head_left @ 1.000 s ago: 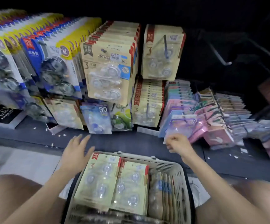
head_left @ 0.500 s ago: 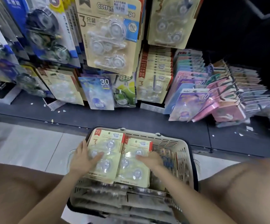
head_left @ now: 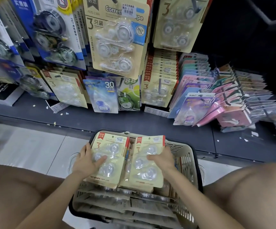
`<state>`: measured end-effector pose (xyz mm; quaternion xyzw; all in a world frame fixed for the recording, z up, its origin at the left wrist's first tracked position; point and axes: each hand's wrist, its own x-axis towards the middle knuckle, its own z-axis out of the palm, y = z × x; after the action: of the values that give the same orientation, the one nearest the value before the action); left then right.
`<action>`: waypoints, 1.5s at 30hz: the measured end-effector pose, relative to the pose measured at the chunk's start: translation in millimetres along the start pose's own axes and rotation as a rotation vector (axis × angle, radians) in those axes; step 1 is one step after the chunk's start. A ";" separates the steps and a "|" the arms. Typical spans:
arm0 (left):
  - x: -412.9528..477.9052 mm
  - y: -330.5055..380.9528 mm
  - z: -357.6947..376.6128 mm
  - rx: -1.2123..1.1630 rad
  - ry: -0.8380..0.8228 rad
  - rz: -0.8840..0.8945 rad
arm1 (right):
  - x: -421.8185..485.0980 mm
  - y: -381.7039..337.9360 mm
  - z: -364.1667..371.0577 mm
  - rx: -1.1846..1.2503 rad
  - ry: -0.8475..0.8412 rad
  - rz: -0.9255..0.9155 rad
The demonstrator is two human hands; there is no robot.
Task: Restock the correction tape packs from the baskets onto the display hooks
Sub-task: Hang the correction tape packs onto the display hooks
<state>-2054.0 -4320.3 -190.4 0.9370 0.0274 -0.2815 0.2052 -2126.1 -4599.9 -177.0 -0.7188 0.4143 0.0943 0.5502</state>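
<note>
Both grips inside basket (head_left: 185, 156): left hand (head_left: 86, 161) clamps left stack (head_left: 112, 146), right hand (head_left: 162, 160) clamps right stack (head_left: 148, 176); hung packs (head_left: 117, 38) crowd above.

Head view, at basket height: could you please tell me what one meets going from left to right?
left hand → left correction tape pack → right correction tape pack → right hand → basket's right wall

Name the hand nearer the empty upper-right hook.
Right. The right hand, gripping a pack, is below-left of the empty hook; the left hand, gripping another, is farther left.
</note>
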 end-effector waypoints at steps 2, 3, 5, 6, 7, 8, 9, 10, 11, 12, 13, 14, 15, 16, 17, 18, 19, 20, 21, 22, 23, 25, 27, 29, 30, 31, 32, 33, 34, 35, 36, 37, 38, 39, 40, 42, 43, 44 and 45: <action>0.0 4.5 -3.8 0.089 0.025 -0.025 | -9.9 -21.0 -29.8 -0.034 0.030 -0.042; -3.1 10.7 -7.0 0.131 0.085 -0.022 | -14.4 -29.9 -44.5 -0.038 0.042 -0.063; -14.3 29.4 -13.1 0.057 0.236 0.056 | -26.7 -42.8 -71.3 0.034 0.014 -0.125; -21.0 41.5 -16.4 -0.077 0.268 0.114 | -32.3 -46.8 -81.2 0.120 -0.032 -0.156; -28.5 54.8 -20.2 -0.248 0.247 0.166 | -38.2 -51.1 -88.0 0.215 -0.096 -0.174; -38.2 68.7 -24.7 -0.418 0.156 0.199 | -44.5 -54.8 -90.9 0.317 -0.170 -0.189; -49.4 82.8 -28.6 -0.590 0.028 0.209 | -49.1 -57.5 -90.0 0.408 -0.252 -0.199; -60.0 94.9 -31.6 -0.724 -0.081 0.214 | -52.9 -59.9 -85.0 0.477 -0.326 -0.197; -68.5 104.0 -33.8 -0.822 -0.164 0.219 | -57.2 -61.4 -76.5 0.516 -0.385 -0.187; -74.7 109.8 -35.1 -0.898 -0.223 0.224 | -62.0 -63.2 -66.1 0.531 -0.422 -0.184; -77.5 111.1 -35.6 -0.952 -0.249 0.223 | -65.7 -65.5 -53.8 0.541 -0.459 -0.173; -78.8 110.0 -37.4 -0.969 -0.244 0.214 | -65.0 -64.7 -41.0 0.527 -0.490 -0.155; -79.8 107.5 -42.4 -0.956 -0.210 0.201 | -62.7 -62.3 -28.4 0.513 -0.523 -0.127; -79.0 103.5 -48.2 -0.927 -0.150 0.192 | -57.0 -59.4 -17.4 0.497 -0.535 -0.090; -77.7 98.5 -54.8 -0.897 -0.069 0.178 | -51.9 -58.2 -8.7 0.484 -0.522 -0.034; -74.8 91.9 -61.6 -0.870 0.026 0.159 | -47.2 -57.4 -0.7 0.451 -0.484 0.010; -73.2 85.9 -70.1 -0.833 0.135 0.141 | -42.3 -55.2 8.7 0.404 -0.438 0.042; -73.4 81.3 -79.9 -0.783 0.243 0.131 | -37.8 -51.8 19.7 0.311 -0.391 0.044; -73.4 76.0 -89.1 -0.728 0.331 0.127 | -35.8 -49.1 30.6 0.197 -0.352 0.038; -73.5 70.9 -97.2 -0.678 0.392 0.123 | -35.2 -46.6 41.7 0.094 -0.340 0.022; -74.2 66.5 -104.0 -0.636 0.429 0.111 | -35.1 -44.0 52.6 0.011 -0.340 0.006; -74.3 56.8 -113.1 -0.581 0.477 0.086 | -32.0 -39.8 72.5 -0.036 -0.361 0.001; -76.8 50.3 -118.4 -0.556 0.507 0.079 | -29.8 -38.4 88.5 0.011 -0.353 0.017; -78.8 46.7 -119.6 -0.554 0.511 0.086 | -29.0 -38.8 101.4 0.049 -0.306 0.005; -79.6 45.9 -120.3 -0.562 0.510 0.089 | -28.7 -39.0 105.4 0.073 -0.293 0.009; -80.2 45.7 -121.0 -0.571 0.507 0.093 | -27.7 -39.2 107.5 0.105 -0.288 0.022; -80.7 45.6 -121.9 -0.577 0.505 0.099 | -26.6 -39.1 107.1 0.146 -0.291 0.041; -81.0 46.2 -122.8 -0.583 0.503 0.106 | -25.6 -38.8 104.4 0.184 -0.300 0.059; -81.6 47.2 -124.1 -0.584 0.500 0.116 | -24.8 -38.6 99.6 0.218 -0.310 0.067; -82.1 48.8 -125.6 -0.578 0.496 0.127 | -23.3 -38.1 93.0 0.253 -0.319 0.066; -82.7 51.3 -126.9 -0.571 0.489 0.138 | -22.9 -39.0 84.4 0.292 -0.320 0.056; -82.6 54.0 -128.0 -0.565 0.482 0.151 | -23.1 -42.0 73.8 0.328 -0.317 0.041; -83.0 58.2 -129.4 -0.561 0.477 0.165 | -22.4 -45.1 61.4 0.351 -0.312 0.016; -83.7 63.0 -131.3 -0.558 0.472 0.179 | -22.6 -49.5 48.4 0.369 -0.311 -0.016; -85.1 68.7 -133.6 -0.546 0.466 0.191 | -22.7 -54.4 33.8 0.373 -0.307 -0.058; -88.0 78.9 -138.7 -0.506 0.465 0.220 | -24.3 -67.3 1.2 0.373 -0.267 -0.160; -89.9 83.9 -142.0 -0.485 0.471 0.239 | -26.3 -75.1 -16.0 0.374 -0.224 -0.219; -92.8 88.7 -145.7 -0.469 0.476 0.259 | -29.5 -83.3 -33.3 0.378 -0.173 -0.279; -96.3 94.3 -150.1 -0.461 0.480 0.282 | -32.8 -91.9 -50.4 0.390 -0.120 -0.335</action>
<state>-2041.7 -4340.4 10.0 0.9001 0.0082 -0.0087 0.4356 -2098.9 -4622.9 -73.1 -0.6508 0.2666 -0.0374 0.7099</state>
